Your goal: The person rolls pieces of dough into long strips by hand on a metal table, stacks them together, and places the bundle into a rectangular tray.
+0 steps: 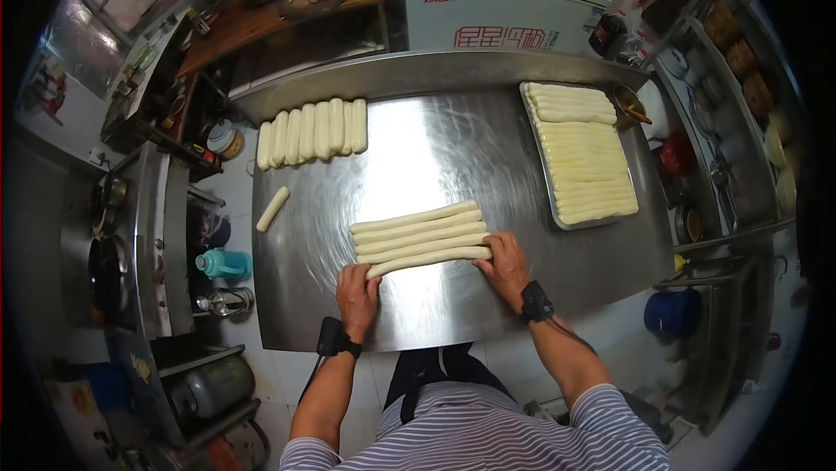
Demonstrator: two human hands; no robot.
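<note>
Several long dough strips (418,232) lie side by side on the steel table (435,314), in front of the body. My left hand (357,299) is at the left end of the nearest strip, its fingers closed there. At that strip's right end, my right hand (505,269) has its thumb and fingers closed around the tip. A row of shorter, thicker dough rolls (312,131) lies at the back left, with a single roll (273,209) nearer the left edge.
At the right stands a metal tray (568,225) filled with dough strips. Beside its far corner is a metal pot (629,105) with a brush or spoon in it. A raised steel rim (435,73) runs along the table's back, before a white freezer (496,18).
</note>
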